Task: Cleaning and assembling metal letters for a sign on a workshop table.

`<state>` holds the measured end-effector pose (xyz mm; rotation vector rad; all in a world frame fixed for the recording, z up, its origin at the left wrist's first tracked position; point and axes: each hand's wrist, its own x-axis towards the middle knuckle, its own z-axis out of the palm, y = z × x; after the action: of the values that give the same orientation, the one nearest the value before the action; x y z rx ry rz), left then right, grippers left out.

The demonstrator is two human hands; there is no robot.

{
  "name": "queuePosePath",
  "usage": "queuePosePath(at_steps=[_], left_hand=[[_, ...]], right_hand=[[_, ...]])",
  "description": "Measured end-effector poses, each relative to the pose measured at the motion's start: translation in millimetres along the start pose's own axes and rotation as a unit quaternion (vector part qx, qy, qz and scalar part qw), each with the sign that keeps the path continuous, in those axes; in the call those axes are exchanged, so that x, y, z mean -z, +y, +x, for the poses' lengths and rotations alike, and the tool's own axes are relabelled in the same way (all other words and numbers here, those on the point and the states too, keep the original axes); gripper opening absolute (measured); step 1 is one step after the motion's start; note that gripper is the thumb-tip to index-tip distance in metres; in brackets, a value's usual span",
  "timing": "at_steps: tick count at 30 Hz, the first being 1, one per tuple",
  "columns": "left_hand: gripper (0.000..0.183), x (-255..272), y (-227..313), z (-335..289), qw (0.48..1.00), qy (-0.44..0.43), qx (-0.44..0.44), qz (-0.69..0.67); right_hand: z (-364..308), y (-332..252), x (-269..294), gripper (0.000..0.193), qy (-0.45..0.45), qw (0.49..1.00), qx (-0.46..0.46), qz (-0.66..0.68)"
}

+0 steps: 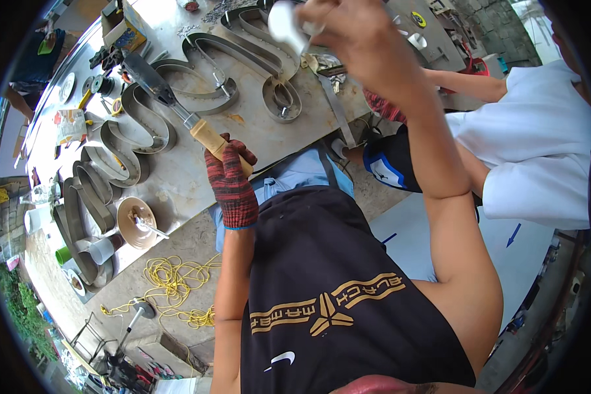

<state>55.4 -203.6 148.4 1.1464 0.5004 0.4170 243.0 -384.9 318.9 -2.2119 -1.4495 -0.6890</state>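
Left of centre, the gloved left hand (232,178) grips a wooden-handled soldering iron (169,100), probably stiff and head-heavy (best held by its handle); the right hand (351,27) blurs, grip unclear.

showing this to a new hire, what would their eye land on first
Probably the curved metal outlines sprawling across the table. Then, at its near edge, the gloved left hand gripping a wooden-handled tool, and the tangled yellow cord on the floor, lower left.
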Motion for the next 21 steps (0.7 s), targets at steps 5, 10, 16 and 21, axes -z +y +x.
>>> queuePosePath(at_steps=[5, 10, 16, 21], left_hand=[[0.037, 12.0, 0.8, -3.5, 1.000, 0.024, -0.005, -0.004], [0.037, 21.4, 0.0, -10.4, 0.999, 0.038, -0.017, -0.012], [0.038, 25.3, -0.1, -22.2, 0.999, 0.036, -0.024, 0.003], [0.038, 24.0, -0.5, -22.8, 0.999, 0.025, -0.031, 0.012]], right_hand=[[-42.0, -36.7, -69.8, 0.030, -0.140, 0.987, -0.019, 0.081], [-80.6, -56.0, -142.1, 0.037, -0.266, 0.957, -0.105, 0.056], [-102.0, -87.0, -212.1, 0.036, -0.317, 0.942, -0.101, 0.037], [-106.6, -97.3, -261.4, 0.030, -0.319, 0.945, -0.063, 0.028]])
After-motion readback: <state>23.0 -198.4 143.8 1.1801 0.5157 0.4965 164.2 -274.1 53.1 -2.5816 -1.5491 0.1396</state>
